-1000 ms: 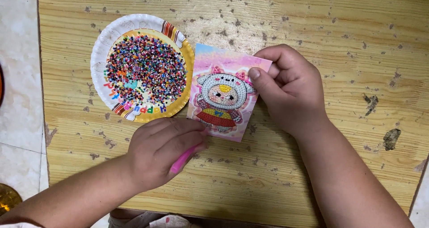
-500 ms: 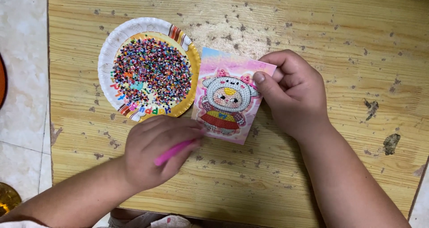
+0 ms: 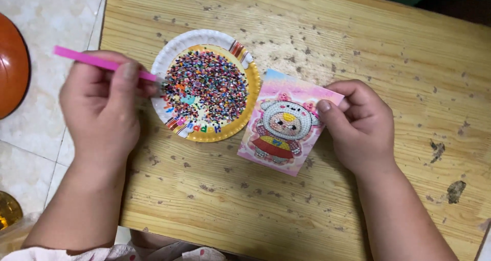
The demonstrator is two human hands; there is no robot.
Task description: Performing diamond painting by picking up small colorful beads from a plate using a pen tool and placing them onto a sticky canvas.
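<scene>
The left hand [image 3: 102, 105] has moved to the bead plate [image 3: 171, 51], fingers pinching the pink pen [image 3: 97, 61].

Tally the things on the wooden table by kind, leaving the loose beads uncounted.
Paper plate of beads: 1
Picture card, under the right hand: 1
Pink pen, in the left hand: 1
Total: 3

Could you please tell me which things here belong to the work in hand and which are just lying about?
In use: pink pen in left hand; plate of beads; picture card under right hand.
Lying about: orange dish; amber object.
</scene>
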